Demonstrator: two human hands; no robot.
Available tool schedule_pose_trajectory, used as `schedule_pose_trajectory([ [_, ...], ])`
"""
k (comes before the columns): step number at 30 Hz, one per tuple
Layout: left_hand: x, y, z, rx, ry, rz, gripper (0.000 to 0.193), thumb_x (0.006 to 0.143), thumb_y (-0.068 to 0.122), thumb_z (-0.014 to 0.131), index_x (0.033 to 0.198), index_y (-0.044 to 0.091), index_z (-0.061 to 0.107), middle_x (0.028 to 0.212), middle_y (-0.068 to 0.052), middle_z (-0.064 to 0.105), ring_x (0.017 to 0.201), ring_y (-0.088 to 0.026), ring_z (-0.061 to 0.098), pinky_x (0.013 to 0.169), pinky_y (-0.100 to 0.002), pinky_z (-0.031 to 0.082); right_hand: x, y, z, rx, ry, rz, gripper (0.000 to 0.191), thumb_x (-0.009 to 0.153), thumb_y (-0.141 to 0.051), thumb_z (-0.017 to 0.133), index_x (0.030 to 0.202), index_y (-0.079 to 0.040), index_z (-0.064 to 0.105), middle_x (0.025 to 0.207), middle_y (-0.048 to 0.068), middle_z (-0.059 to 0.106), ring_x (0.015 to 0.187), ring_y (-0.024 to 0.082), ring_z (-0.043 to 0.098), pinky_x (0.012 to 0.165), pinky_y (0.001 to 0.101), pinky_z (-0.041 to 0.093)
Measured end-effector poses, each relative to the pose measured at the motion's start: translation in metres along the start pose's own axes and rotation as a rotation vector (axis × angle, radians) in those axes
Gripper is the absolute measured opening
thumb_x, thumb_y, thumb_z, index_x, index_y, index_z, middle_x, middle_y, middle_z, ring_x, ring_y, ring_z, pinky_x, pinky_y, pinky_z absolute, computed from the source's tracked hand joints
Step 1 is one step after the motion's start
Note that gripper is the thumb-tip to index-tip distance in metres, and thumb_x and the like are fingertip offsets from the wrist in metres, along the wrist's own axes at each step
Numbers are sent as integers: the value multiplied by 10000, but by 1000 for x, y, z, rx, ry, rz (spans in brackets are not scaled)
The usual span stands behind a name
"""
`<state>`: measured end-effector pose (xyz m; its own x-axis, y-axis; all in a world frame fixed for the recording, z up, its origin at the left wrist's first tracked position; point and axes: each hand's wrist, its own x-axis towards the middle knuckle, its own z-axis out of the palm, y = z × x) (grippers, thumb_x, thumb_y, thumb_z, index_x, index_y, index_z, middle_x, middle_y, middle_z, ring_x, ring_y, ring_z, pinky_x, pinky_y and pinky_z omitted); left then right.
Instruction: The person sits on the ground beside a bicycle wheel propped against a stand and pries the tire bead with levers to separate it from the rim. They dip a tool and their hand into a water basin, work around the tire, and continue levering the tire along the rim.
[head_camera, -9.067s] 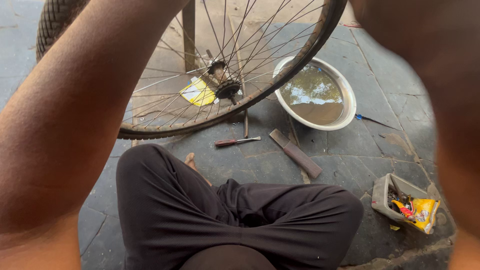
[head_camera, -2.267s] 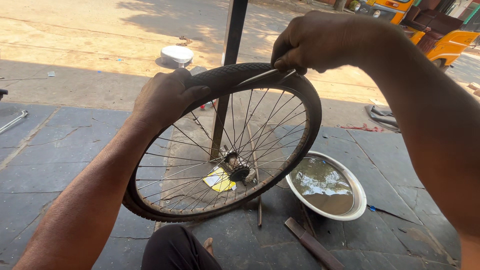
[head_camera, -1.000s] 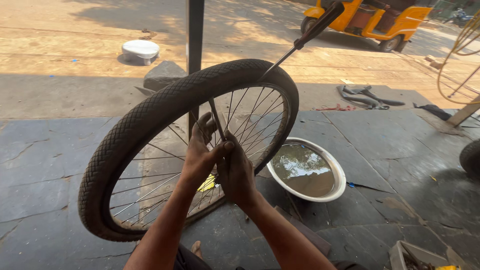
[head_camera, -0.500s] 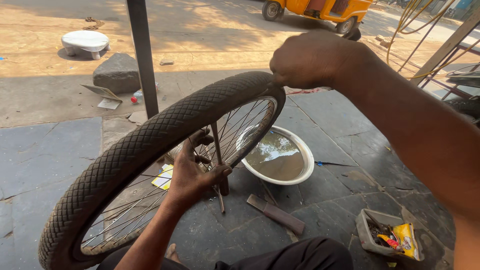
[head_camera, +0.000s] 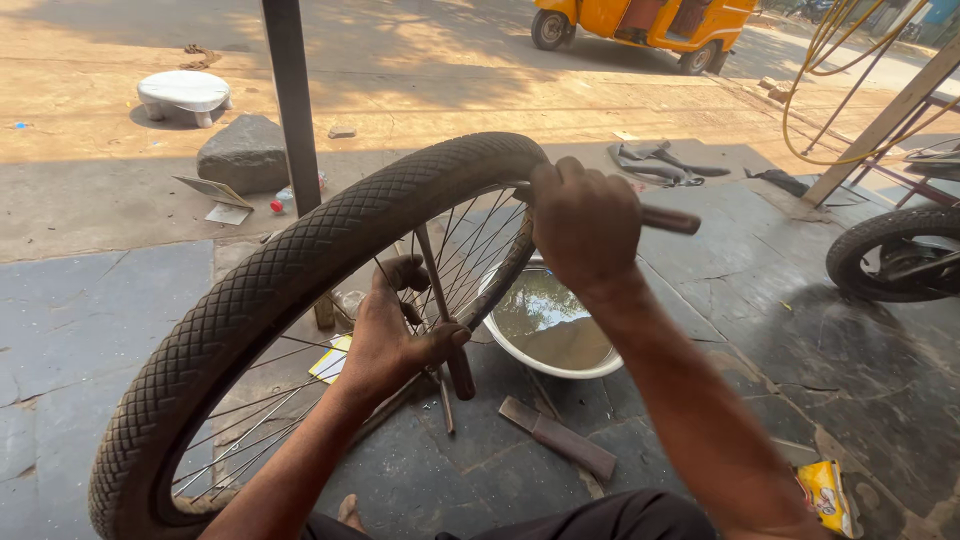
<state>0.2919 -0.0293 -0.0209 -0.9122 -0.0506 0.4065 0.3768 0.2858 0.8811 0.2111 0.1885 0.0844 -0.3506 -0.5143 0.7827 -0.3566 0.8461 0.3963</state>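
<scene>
A bicycle wheel with a black treaded tyre (head_camera: 290, 270) stands tilted in front of me, its spokes running down to the hub. My left hand (head_camera: 395, 335) reaches through the spokes and grips a thin metal lever (head_camera: 462, 372) wedged near the rim. My right hand (head_camera: 585, 225) is closed around a dark metal bar (head_camera: 672, 219) at the top of the tyre, where the rim shows. The bar's tip under my fist is hidden.
A white basin of murky water (head_camera: 550, 330) sits on the stone floor behind the wheel. A flat metal tool (head_camera: 560, 438) lies near my knee, a yellow packet (head_camera: 826, 493) at right. A dark pole (head_camera: 290, 105), a rock (head_camera: 245, 153), another wheel (head_camera: 895, 262) stand around.
The wheel has swung left and closer. My right hand went from resting on the tyre top to gripping the bar at the rim. My left hand still holds the lever among the spokes.
</scene>
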Motion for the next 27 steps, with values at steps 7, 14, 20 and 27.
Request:
schedule_pose_trajectory([
  [7, 5, -19, 11, -73, 54, -147, 650, 725, 198, 810, 1245, -4, 478, 1107, -131, 645, 702, -209, 692, 587, -354, 582, -32, -79, 75, 516, 301, 570, 127, 1057, -191, 630, 1033, -69, 604, 930, 113, 670, 803, 333, 667, 656, 446, 488],
  [14, 11, -62, 21, -105, 240, 132, 252, 953, 16, 623, 1197, 34, 565, 982, -83, 705, 751, -127, 639, 637, -295, 543, -38, -123, 119, 1293, 319, 858, 201, 1095, -226, 574, 994, -56, 605, 755, 15, 542, 697, 91, 500, 633, 298, 442],
  [20, 8, -69, 22, -68, 188, 178, 289, 939, 29, 630, 1217, 31, 549, 1056, -92, 731, 819, -109, 713, 682, -271, 592, -80, -62, 108, 1227, 72, 590, 177, 1058, -200, 611, 982, -43, 637, 771, -1, 581, 714, 85, 532, 658, 286, 458],
  [27, 11, -56, 18, -50, 172, 170, 325, 943, 22, 628, 1256, 37, 541, 1092, -93, 729, 844, -125, 700, 711, -293, 579, -144, -61, 138, 1247, -73, 971, 216, 1029, -217, 614, 939, -38, 695, 725, 17, 589, 652, 111, 514, 599, 295, 409],
])
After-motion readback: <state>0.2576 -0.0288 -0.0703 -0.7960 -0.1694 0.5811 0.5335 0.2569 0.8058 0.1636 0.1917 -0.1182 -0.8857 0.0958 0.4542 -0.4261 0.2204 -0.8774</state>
